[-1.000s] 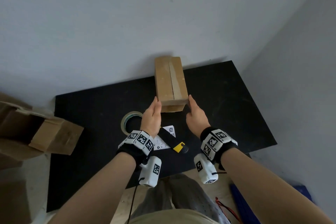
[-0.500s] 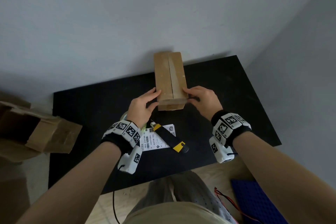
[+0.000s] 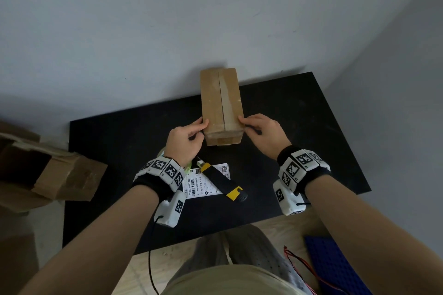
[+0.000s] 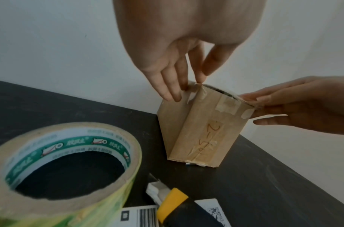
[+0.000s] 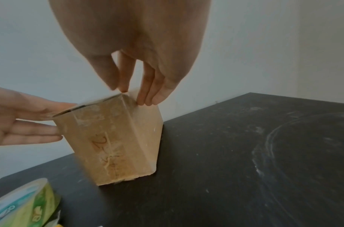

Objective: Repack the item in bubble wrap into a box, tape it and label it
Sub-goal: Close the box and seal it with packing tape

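The cardboard box (image 3: 221,105) stands at the table's (image 3: 311,132) 12 o'clock edge; left hand (image 3: 183,140) and right hand (image 3: 262,135) pinch its near top corners with curled fingertips, apparently steadying it; tape roll (image 4: 66,173) waits at 7 o'clock.

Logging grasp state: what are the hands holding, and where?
Both hold the cardboard box: left hand and right hand pinch its near top corners.

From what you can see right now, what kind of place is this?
Probably a small makeshift packing station in a plain room. A black table holds a cardboard box, a tape roll, a shipping label and a utility knife; more boxes lie beside it.
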The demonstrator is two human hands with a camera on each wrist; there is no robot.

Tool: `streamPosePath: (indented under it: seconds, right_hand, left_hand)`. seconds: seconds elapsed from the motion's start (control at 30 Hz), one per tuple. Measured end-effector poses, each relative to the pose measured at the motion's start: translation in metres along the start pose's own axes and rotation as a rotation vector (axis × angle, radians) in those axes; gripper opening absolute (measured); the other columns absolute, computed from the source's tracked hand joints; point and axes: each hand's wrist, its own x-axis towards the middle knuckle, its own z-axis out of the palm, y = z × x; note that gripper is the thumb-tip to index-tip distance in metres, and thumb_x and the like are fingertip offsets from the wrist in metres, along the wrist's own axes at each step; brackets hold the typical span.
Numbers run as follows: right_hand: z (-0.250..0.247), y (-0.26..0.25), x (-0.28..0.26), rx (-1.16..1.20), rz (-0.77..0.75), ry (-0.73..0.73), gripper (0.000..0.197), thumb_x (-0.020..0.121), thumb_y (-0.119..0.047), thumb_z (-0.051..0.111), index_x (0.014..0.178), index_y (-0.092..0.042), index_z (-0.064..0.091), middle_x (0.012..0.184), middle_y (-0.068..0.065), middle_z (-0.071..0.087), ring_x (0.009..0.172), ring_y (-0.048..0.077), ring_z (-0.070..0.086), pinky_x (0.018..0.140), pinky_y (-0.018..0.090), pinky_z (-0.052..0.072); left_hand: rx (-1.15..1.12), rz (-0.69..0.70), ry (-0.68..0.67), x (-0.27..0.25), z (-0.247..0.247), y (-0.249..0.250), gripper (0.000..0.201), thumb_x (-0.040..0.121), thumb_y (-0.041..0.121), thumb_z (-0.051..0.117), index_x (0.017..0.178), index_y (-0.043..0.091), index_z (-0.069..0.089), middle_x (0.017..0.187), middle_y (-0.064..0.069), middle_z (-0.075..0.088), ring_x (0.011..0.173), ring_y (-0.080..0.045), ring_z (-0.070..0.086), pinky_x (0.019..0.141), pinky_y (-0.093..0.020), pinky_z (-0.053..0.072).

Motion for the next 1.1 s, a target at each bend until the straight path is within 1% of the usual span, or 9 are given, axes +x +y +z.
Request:
streamPosePath:
  seconds: [0.1,0.23,0.3,0.37,0.47,0.7,0.87,0.97,1.1]
  right_hand:
    - [-0.002,0.0,0.004,-0.047,-0.014,0.002,0.037,0.09,-0.026,0.059,0.126,-0.018,0.057,0.12,0.0,0.057,0.105,0.008,0.054,0.092,0.024,0.046]
    - [-0.003,0.005,0.006,-0.209,-0.113,-0.011,0.037,0.09,-0.023,0.06,0.126,-0.016,0.057,0.115,0.004,0.059,0.098,0.013,0.057,0.088,0.028,0.05]
    - [-0.002,0.005,0.007,-0.317,-0.173,-0.014,0.037,0.091,-0.023,0.058,0.127,-0.014,0.056,0.112,0.007,0.06,0.097,0.017,0.058,0.087,0.034,0.051]
    - [0.0,0.003,0.008,-0.403,-0.213,-0.019,0.039,0.092,-0.023,0.056,0.129,-0.012,0.054,0.11,0.009,0.061,0.097,0.021,0.057,0.084,0.037,0.051]
    - [0.001,-0.002,0.009,-0.47,-0.244,-0.007,0.039,0.092,-0.022,0.057,0.128,-0.009,0.055,0.104,0.009,0.062,0.093,0.022,0.057,0.079,0.038,0.052]
    - [0.014,-0.012,0.0,-0.507,-0.224,0.143,0.031,0.076,-0.017,0.074,0.102,-0.002,0.066,0.074,0.01,0.062,0.063,0.023,0.058,0.051,0.033,0.051]
    - [0.022,-0.022,0.004,-0.543,-0.168,0.225,0.03,0.074,-0.031,0.073,0.085,-0.006,0.063,0.071,0.008,0.061,0.062,0.024,0.057,0.053,0.03,0.043]
    - [0.028,-0.027,0.003,-0.554,-0.112,0.249,0.042,0.072,-0.04,0.074,0.093,-0.007,0.059,0.079,0.011,0.061,0.068,0.026,0.058,0.055,0.032,0.047]
    - [0.034,-0.037,0.005,-0.549,0.055,0.204,0.062,0.073,-0.054,0.068,0.109,-0.009,0.048,0.103,0.01,0.057,0.094,0.026,0.056,0.075,0.037,0.048]
  left_hand:
    - [0.024,-0.007,0.009,0.004,0.002,0.003,0.033,0.082,0.026,0.068,0.113,0.016,0.066,0.125,-0.002,0.062,0.105,0.002,0.057,0.085,-0.005,0.042]
    - [0.106,0.004,-0.017,0.007,0.0,0.005,0.039,0.078,0.024,0.073,0.115,0.014,0.065,0.128,-0.003,0.059,0.115,-0.008,0.056,0.087,0.001,0.032]
    - [0.159,0.056,-0.034,0.009,-0.002,0.005,0.039,0.078,0.022,0.072,0.115,0.012,0.065,0.128,-0.006,0.059,0.114,-0.012,0.058,0.093,-0.006,0.037]
    - [0.246,0.116,-0.039,0.01,-0.003,0.005,0.038,0.08,0.022,0.07,0.116,0.011,0.064,0.126,-0.009,0.06,0.111,-0.017,0.061,0.097,-0.023,0.045]
    - [0.38,0.183,-0.026,0.008,-0.001,0.006,0.035,0.083,0.023,0.067,0.116,0.01,0.065,0.122,-0.013,0.062,0.102,-0.024,0.066,0.09,-0.04,0.053]
    - [0.359,0.165,-0.006,0.002,0.005,0.011,0.036,0.082,0.022,0.069,0.116,0.008,0.064,0.12,-0.016,0.063,0.097,-0.024,0.068,0.086,-0.039,0.055]
    - [0.301,0.109,0.004,-0.001,0.006,0.012,0.038,0.081,0.019,0.07,0.117,0.009,0.064,0.122,-0.016,0.062,0.1,-0.023,0.067,0.089,-0.039,0.054]
    - [0.317,0.123,-0.002,-0.004,0.007,0.013,0.038,0.083,0.016,0.068,0.12,0.011,0.062,0.123,-0.014,0.061,0.091,-0.022,0.069,0.085,-0.037,0.056]
    - [0.297,0.121,-0.023,-0.007,0.004,0.017,0.038,0.084,0.008,0.066,0.121,0.011,0.061,0.124,-0.014,0.061,0.078,-0.02,0.07,0.078,-0.031,0.057]
